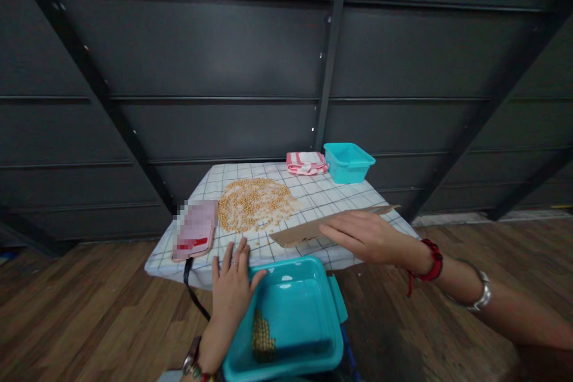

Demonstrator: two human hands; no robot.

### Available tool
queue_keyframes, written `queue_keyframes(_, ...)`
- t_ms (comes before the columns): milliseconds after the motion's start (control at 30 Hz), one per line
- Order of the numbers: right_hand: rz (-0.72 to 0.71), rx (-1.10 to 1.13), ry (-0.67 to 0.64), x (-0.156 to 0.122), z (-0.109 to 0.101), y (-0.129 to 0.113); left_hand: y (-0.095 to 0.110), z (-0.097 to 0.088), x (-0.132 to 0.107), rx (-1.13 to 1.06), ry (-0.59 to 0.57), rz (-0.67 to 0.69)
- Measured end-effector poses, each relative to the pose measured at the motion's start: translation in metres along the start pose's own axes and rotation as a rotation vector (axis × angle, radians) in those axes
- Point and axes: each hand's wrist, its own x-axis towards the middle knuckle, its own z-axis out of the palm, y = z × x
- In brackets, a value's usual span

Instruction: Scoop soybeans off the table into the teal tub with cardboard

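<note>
A wide spread of round yellow grains, perhaps soybeans, mixed with smaller white grains (255,203) lies on the checked cloth. My right hand (362,236) holds a long strip of brown cardboard (302,234), which leans over the cloth right of the grains. Its thumb is hidden. My left hand (233,277) has its fingers spread at the table's front edge, beside the rim of a teal plastic tub (299,304). A small heap of grains (262,337) sits in the tub's left side.
The table has a white checked cloth (317,194). A pink phone-like object (197,230), partly blurred, lies at the left with a black strap. At the back stand a folded pink-striped towel (307,163) and a smaller teal basket (349,164), before a dark panelled wall (215,54).
</note>
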Motion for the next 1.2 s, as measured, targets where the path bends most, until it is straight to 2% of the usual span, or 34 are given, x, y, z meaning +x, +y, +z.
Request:
queue_keyframes(233,-0.078,-0.008,0.092,0.028,0.029,-0.002,-0.006,-0.005,-0.001,0.031,-0.036,-0.004)
queue_keyframes(400,-0.095,0.057,0.11,0.037,0.037,-0.01,-0.011,-0.006,-0.003,0.039,-0.049,0.005)
queue_keyframes(667,-0.093,0.071,-0.027,0.024,0.026,-0.014,-0.012,-0.002,-0.004,-0.004,-0.034,-0.013)
queue_keyframes(833,-0.057,0.189,-0.08,0.01,0.008,-0.018,-0.01,-0.004,-0.004,-0.002,-0.064,-0.023)
queue_keyframes(1033,-0.037,0.23,-0.02,0.003,-0.016,-0.022,-0.01,-0.005,-0.004,0.017,-0.077,-0.026)
queue_keyframes(1133,0.079,0.321,-0.037,0.007,-0.015,-0.018,-0.01,-0.003,-0.004,0.017,-0.08,-0.023)
queue_keyframes(1200,0.104,0.256,-0.005,0.011,-0.008,-0.013,-0.011,-0.003,-0.004,0.012,-0.08,-0.024)
